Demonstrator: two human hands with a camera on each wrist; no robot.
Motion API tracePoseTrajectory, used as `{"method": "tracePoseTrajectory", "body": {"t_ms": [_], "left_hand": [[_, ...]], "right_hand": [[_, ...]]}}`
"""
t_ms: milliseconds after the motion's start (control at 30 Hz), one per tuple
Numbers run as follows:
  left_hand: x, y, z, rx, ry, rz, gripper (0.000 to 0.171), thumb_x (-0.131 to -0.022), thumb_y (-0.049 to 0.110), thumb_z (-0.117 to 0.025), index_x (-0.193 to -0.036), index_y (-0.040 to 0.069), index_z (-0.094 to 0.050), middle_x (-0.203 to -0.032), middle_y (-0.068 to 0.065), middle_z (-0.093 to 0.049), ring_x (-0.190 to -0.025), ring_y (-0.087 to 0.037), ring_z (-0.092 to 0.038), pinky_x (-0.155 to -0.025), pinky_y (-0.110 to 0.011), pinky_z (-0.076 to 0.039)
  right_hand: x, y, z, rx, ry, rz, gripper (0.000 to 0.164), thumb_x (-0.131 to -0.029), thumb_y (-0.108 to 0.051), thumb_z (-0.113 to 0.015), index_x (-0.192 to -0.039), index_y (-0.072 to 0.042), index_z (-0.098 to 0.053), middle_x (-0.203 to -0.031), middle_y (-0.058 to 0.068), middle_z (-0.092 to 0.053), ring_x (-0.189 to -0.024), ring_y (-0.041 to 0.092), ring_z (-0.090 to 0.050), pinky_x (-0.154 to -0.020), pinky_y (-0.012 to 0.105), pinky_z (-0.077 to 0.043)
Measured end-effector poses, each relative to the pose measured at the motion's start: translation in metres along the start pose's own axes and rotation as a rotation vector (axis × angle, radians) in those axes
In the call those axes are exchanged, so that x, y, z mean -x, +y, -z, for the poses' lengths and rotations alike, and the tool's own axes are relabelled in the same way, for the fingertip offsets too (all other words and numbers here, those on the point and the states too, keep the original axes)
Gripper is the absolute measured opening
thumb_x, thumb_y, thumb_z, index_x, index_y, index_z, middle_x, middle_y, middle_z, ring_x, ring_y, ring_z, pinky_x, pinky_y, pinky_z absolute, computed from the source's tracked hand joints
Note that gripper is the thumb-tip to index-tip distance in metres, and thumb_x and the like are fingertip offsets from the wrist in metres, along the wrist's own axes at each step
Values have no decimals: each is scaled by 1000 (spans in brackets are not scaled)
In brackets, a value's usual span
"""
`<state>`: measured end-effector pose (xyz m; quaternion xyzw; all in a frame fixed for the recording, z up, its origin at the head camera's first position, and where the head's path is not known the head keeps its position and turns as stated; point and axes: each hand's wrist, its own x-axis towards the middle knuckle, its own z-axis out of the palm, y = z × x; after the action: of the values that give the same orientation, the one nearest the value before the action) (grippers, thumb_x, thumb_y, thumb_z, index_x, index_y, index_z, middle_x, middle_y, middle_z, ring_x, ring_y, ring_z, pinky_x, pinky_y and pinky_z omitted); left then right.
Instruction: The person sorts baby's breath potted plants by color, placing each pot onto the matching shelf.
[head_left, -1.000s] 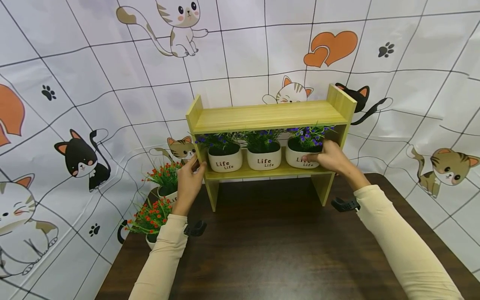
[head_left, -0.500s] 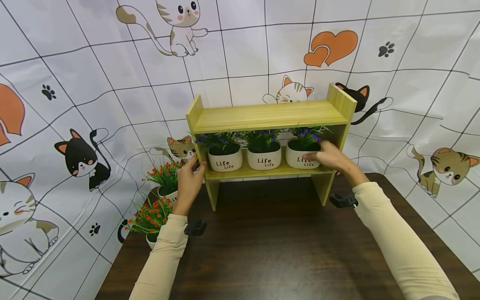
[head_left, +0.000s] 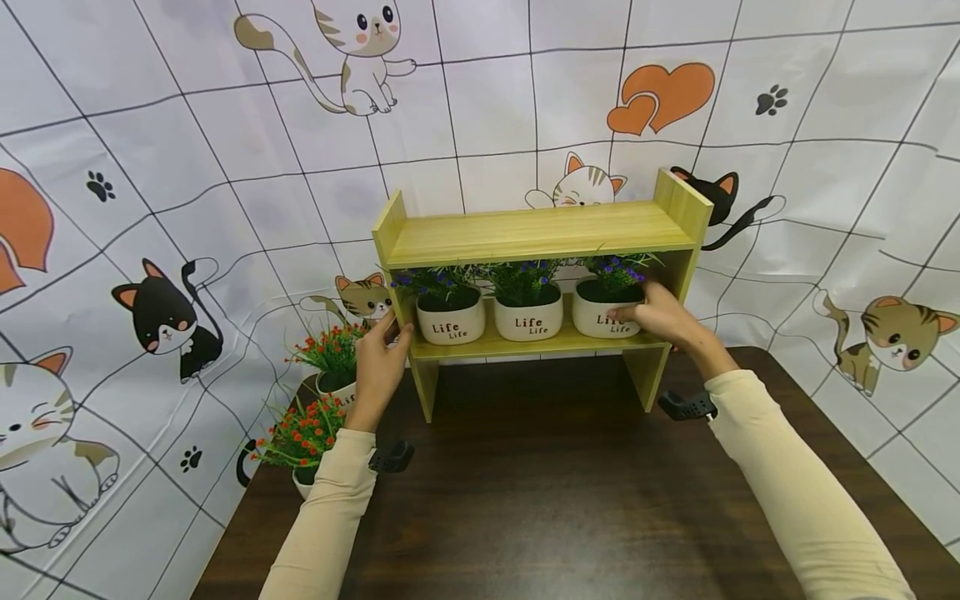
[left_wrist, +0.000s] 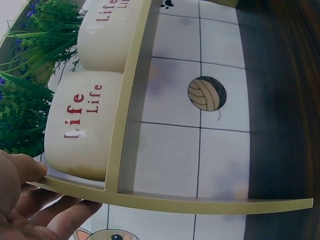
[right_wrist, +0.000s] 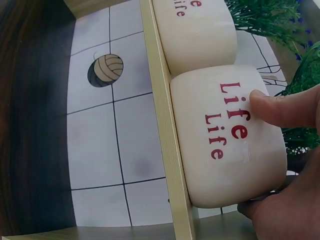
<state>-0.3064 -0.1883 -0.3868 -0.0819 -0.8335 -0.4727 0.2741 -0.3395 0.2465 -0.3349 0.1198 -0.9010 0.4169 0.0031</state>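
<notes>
Three pots [head_left: 528, 323], one shelf [head_left: 536, 232]

Left of the shelf I see two red-flowered plants [head_left: 307, 429]. At its left side panel [head_left: 424, 390], the left hand [head_left: 381, 365] grips the edge between thumb and fingers; the wood looks thin but stiff enough for that hold. Along the shelf's lower board stand the left pot [head_left: 451, 322], another at mid-board, and, toward its right end, the right pot [right_wrist: 220, 145]. The right hand [head_left: 666, 321] pinches this last one, thumb on the lettered front, fingers round its right end. From my remote seat I'd judge it rigid glazed ceramic: fairly weighty, slick, chippable. I'd hold its walls, never the foliage [head_left: 618, 268].
</notes>
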Motion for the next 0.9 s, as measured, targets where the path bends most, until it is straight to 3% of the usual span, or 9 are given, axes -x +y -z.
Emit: {"method": "tracePoseTrajectory", "body": {"t_ms": [67,300,467,667,900], "left_hand": [[0,-1,-1,-2,2,-5,46,-108,12,-63,-154,9,-58,-137,-22,-70,-124,-39,-72,-99,-56,-60],[-1,-3,-2,11,11,-18,46,-107,11,-64,-153,8,-59,-136,-23,-70,-123,-38,-72,-99,-55,-60],[-2,-2,-2,10,11,-26,46,-107,11,-64,-153,8,-59,-137,-22,-70,-122,-38,-72,-99,-56,-60],[-3,-3,-2,11,21,-33,46,-107,10,-64,-152,7,-59,-135,-24,-70,-122,-39,-72,-98,-55,-61],[-1,-4,-2,2,19,-36,42,-107,11,-64,-149,8,-63,-135,-23,-71,-121,-39,-73,-96,-57,-61]], "right_hand": [[1,1,0,3,23,12,58,-101,-26,-73,-142,8,-51,-123,28,-68,-114,37,-65,-106,52,-49],[15,-10,2,119,150,39,86,-97,-24,-76,-158,12,-28,-148,40,-47,-139,53,-49,-116,67,-40],[30,-22,3,229,256,61,72,-98,-19,-70,-149,20,-37,-139,43,-49,-129,57,-50,-109,70,-42],[52,-33,3,279,354,56,65,-102,-19,-66,-151,16,-42,-144,39,-53,-132,56,-54,-109,69,-45],[69,-26,11,256,549,130,34,-102,-14,-63,-126,9,-66,-111,32,-75,-98,46,-76,-85,59,-58]]}}
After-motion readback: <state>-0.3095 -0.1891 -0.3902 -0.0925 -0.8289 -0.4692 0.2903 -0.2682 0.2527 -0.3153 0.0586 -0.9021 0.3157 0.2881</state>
